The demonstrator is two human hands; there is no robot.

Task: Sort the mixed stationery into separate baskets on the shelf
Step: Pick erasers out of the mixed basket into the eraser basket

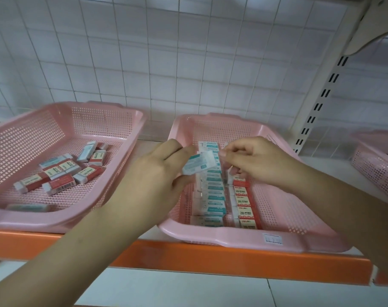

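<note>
Two pink mesh baskets stand on the shelf. The left basket (122, 138) holds several loose erasers, mostly red-sleeved (60, 169), with a few teal ones mixed in. The right basket (284, 213) holds a neat row of teal-sleeved erasers (214, 196) beside a row of red-sleeved erasers (244, 209). My left hand (153, 173) pinches a teal-sleeved eraser (198, 165) above the teal row. My right hand (255, 160) hovers over the top of the red row with its fingers curled; what they hold is hidden.
The shelf has an orange front edge (210, 255) and a white tiled wall behind. A third pink basket (377, 165) sits at the far right past a slotted white upright (321, 100). A price label (272, 239) sticks to the right basket's front rim.
</note>
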